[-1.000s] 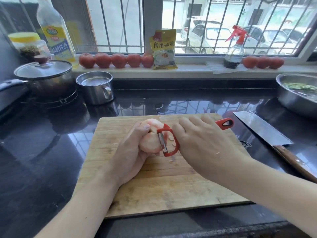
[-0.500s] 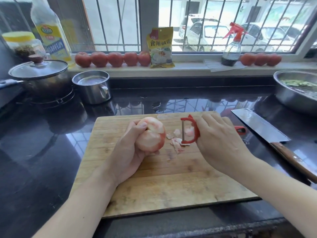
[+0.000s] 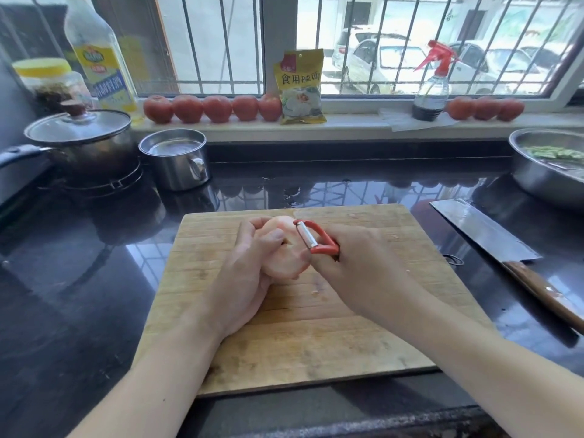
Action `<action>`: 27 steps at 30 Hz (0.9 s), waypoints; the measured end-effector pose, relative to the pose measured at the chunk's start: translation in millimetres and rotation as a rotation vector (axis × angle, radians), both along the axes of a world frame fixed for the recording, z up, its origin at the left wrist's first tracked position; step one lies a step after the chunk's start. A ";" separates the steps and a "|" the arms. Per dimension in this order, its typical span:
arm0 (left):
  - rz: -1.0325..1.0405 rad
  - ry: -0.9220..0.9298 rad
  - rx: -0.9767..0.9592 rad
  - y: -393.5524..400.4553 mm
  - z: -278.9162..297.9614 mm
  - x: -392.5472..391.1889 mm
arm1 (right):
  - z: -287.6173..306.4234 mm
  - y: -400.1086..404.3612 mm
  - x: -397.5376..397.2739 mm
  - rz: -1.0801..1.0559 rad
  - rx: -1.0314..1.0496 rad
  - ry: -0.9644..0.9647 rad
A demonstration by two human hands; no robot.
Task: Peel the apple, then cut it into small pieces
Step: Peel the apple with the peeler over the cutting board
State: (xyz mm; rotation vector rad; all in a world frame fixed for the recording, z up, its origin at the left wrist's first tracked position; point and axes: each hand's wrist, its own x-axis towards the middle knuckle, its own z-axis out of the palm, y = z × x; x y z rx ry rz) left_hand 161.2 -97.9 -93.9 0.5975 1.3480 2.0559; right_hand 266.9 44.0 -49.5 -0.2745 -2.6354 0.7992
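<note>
the apple (image 3: 286, 248) is held over the far middle of the board (image 3: 316, 343), gripped by the left hand (image 3: 243, 279); the fingers are curled round its left side and the thumb is pressed on its top. the visible flesh is pale, mostly peeled, with a pinkish tinge at the top. whether the apple touches the board cannot be told, as its underside is hidden by the hands.

the peeler (image 3: 313, 237) is clamped in the right hand (image 3: 354, 267), fingers wrapped round the red handle. its metal blade is laid against the apple's upper right side, tilted, with the red frame arching above it.

a cleaver (image 3: 483, 230) is laid on the black counter (image 3: 79, 279) just right of the board, blade toward the window, wooden handle toward the near edge. a steel bowl (image 3: 543, 178) with greens is seen at the far right. at the far left a lidded pot (image 3: 82, 143) is set on a burner, and a steel cup (image 3: 177, 159) is stood beside it. along the sill, tomatoes (image 3: 218, 108) are lined up in two groups, with a yellow packet (image 3: 300, 86) and a spray bottle (image 3: 431, 90) between them. an oil bottle (image 3: 101, 64) and a jar (image 3: 47, 80) are stood behind the pot.
</note>
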 end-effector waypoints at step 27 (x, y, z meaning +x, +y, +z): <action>0.042 -0.049 -0.012 1.1 -2.1 -1.1 | -10.7 14.0 -7.8 -0.085 0.981 0.226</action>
